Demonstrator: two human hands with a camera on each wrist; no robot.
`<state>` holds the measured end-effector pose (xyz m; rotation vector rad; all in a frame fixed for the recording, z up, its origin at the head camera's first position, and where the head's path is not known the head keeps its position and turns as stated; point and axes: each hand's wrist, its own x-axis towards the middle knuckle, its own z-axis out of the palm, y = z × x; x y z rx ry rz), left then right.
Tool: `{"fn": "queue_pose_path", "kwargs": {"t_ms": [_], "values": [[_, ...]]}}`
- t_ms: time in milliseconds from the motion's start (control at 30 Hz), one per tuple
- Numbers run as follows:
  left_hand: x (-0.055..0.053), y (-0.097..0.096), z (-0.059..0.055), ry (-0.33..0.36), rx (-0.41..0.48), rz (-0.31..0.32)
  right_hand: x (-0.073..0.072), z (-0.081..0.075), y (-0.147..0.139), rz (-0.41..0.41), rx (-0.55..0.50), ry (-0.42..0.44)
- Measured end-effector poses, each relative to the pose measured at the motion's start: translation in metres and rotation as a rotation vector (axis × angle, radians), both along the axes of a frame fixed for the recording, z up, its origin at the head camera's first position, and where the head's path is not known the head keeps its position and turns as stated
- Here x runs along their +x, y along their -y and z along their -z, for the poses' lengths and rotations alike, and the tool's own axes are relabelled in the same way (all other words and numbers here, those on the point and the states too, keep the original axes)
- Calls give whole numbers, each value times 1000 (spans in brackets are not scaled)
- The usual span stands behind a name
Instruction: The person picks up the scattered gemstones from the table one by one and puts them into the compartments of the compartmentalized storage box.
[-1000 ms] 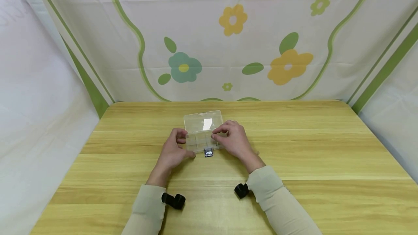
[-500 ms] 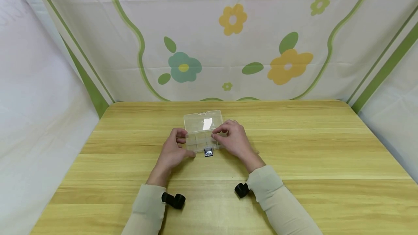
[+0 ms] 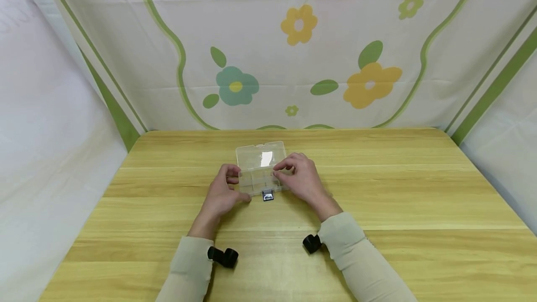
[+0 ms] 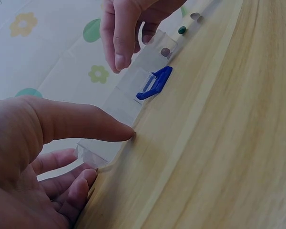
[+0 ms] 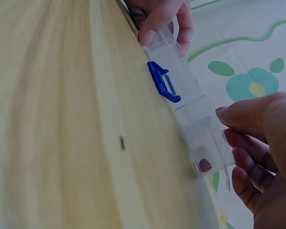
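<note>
A clear plastic compartment box (image 3: 258, 181) stands on the table with its lid (image 3: 253, 157) raised at the back. Its dark blue latch (image 4: 155, 83) hangs at the front. My left hand (image 3: 222, 192) holds the box's left end, thumb at the front edge, fingers round the side. My right hand (image 3: 301, 178) is over the right half, thumb and index tips close together. Whether something small sits between those tips I cannot tell. A brownish-purple stone (image 5: 205, 165) lies in the box's right end compartment.
Beyond the box's right end, a dark green stone (image 4: 182, 30) and a grey one (image 4: 195, 15) lie on the wooden table (image 3: 398, 190). A small yellow thing (image 5: 223, 218) shows in the right wrist view. Behind the table hangs a flowered cloth (image 3: 268, 59).
My right hand has shifted very slightly up and to the right over the box. The left hand and the box have stayed in place.
</note>
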<state>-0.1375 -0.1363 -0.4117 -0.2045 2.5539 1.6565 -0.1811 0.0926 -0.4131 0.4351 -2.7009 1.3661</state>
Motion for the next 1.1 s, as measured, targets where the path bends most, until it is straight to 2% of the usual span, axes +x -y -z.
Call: {"fn": "queue_pose_path", "kwargs": {"t_ms": [500,800,1100], "values": [[1,1,0,0,4,7,3,-1,-22,52,-67,17],[1,2,1,7,4,9,2,-2,-41,71,-42,13],[1,1,-1,10,2,1,1,-3,-72,69,4,102]]}}
